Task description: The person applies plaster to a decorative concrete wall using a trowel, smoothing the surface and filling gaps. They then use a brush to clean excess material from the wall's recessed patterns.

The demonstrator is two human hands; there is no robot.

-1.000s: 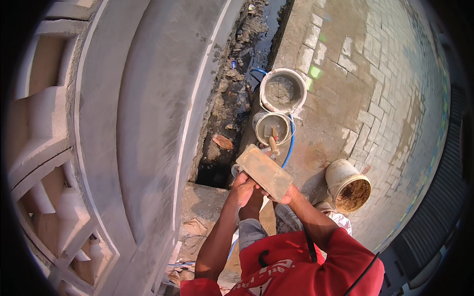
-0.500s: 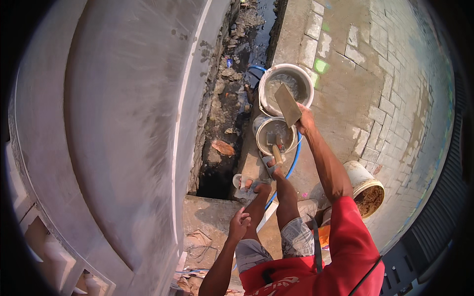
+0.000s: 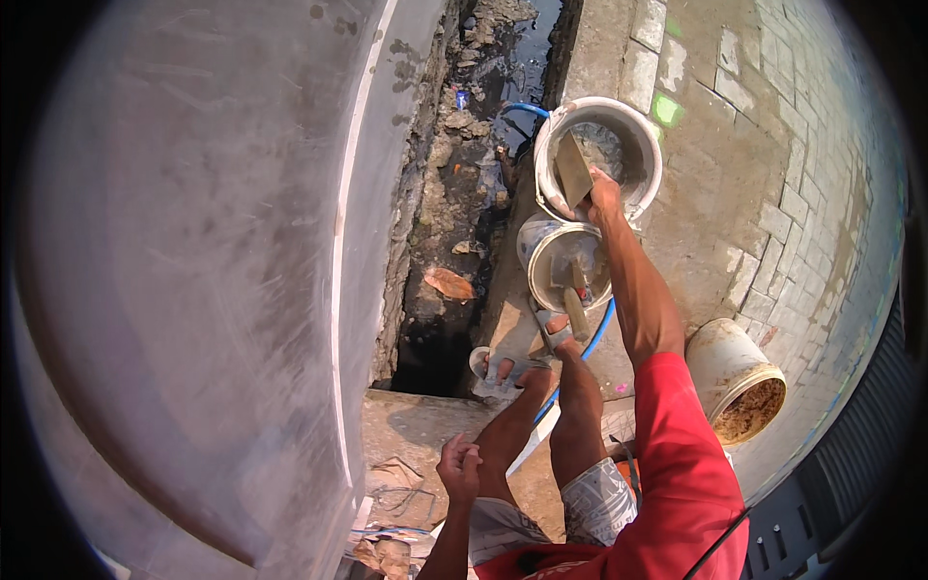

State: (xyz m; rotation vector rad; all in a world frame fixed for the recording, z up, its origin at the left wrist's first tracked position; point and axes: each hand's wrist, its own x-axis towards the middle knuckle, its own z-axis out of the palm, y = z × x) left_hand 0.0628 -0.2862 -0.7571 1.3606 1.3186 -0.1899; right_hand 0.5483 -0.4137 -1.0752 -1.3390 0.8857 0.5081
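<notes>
My right hand (image 3: 605,193) grips a flat rectangular plastering trowel (image 3: 573,170), its blade tilted inside the mouth of a large white bucket (image 3: 653,159). Grey, watery liquid shows in that bucket. Against its near side stands a smaller white bucket (image 3: 537,253), smeared grey inside, with a wooden-handled tool (image 3: 577,314) leaning in it; the tool's head is hard to make out. Beside my left knee, my left hand (image 3: 459,466) hangs with its fingers loosely bent and apart, holding nothing.
An open drain (image 3: 447,329) with dark water runs between the smooth grey wall (image 3: 242,242) and the ledge under my feet. A blue hose (image 3: 601,333) passes the buckets. On the right, a white pail (image 3: 725,362) lies tipped with brown material inside, near paving blocks (image 3: 773,222).
My right hand has lowered the trowel into the large bucket's mouth, and the blade stands steeper. My left hand stays near my knee. The whole view has shifted slightly.
</notes>
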